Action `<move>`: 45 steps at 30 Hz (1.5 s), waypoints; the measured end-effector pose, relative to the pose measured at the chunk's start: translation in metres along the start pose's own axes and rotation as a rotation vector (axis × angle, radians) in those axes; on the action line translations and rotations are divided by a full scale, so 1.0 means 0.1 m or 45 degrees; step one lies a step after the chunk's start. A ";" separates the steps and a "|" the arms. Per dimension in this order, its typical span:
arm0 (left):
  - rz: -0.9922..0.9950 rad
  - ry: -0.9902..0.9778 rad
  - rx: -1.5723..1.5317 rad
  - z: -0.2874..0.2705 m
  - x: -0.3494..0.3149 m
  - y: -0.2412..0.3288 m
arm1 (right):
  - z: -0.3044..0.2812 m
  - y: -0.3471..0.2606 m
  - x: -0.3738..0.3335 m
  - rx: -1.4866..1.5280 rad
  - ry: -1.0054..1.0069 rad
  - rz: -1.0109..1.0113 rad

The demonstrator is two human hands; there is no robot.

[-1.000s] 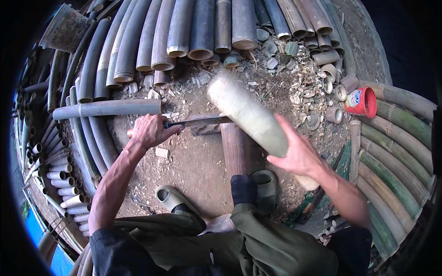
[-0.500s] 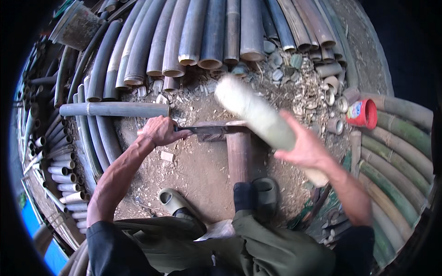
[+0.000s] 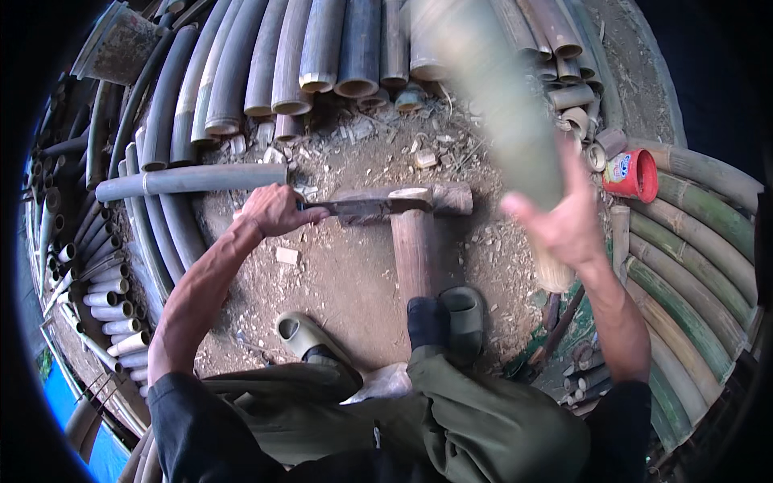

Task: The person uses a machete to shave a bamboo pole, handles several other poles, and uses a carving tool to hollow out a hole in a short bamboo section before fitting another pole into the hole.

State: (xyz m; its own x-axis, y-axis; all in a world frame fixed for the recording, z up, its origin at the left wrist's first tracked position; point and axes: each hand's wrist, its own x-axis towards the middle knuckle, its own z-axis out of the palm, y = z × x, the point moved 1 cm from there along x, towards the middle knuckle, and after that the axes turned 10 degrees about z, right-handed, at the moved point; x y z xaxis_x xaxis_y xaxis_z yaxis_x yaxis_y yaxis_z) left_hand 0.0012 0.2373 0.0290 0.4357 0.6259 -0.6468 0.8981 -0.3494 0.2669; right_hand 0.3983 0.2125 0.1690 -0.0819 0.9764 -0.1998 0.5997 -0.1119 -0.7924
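Chip-strewn ground (image 3: 342, 282) separates the left sandal (image 3: 298, 334) from a bamboo section (image 3: 415, 253), whose far end rests at a log (image 3: 452, 199). Left hand (image 3: 275, 211): closed around a knife (image 3: 362, 208), handle mostly hidden, blade across that far end. Right hand (image 3: 570, 225): partly curled around a pale club (image 3: 503, 88); blur obscures finger contact. The club's indistinct far end masks some far poles (image 3: 322, 48), cut off by the view's edge.

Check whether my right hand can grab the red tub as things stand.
Probably not yet: your right hand seems to hold a blurred pale club, though nothing visible blocks the way to the red tub.
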 end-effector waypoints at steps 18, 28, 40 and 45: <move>0.127 0.047 0.444 -0.71 0.13 0.18 | -0.09 0.12 -0.46 0.409 0.303 0.055; 0.088 0.547 -0.162 1.14 -0.73 0.70 | 0.03 0.51 -0.93 0.236 0.118 0.144; 0.126 0.465 -0.090 1.27 -0.69 0.65 | 0.19 0.54 -0.96 0.143 -0.019 0.052; 0.104 0.428 -0.072 1.27 -0.70 0.65 | 0.21 0.51 -0.98 0.087 -0.093 0.080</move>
State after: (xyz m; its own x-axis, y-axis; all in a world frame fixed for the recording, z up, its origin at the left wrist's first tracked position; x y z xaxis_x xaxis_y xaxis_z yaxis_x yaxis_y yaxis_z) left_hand 0.0212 0.0820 0.0008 0.4930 0.7952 -0.3530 0.8572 -0.3744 0.3537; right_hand 0.4198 0.1075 0.1358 -0.1051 0.9513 -0.2899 0.5497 -0.1874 -0.8141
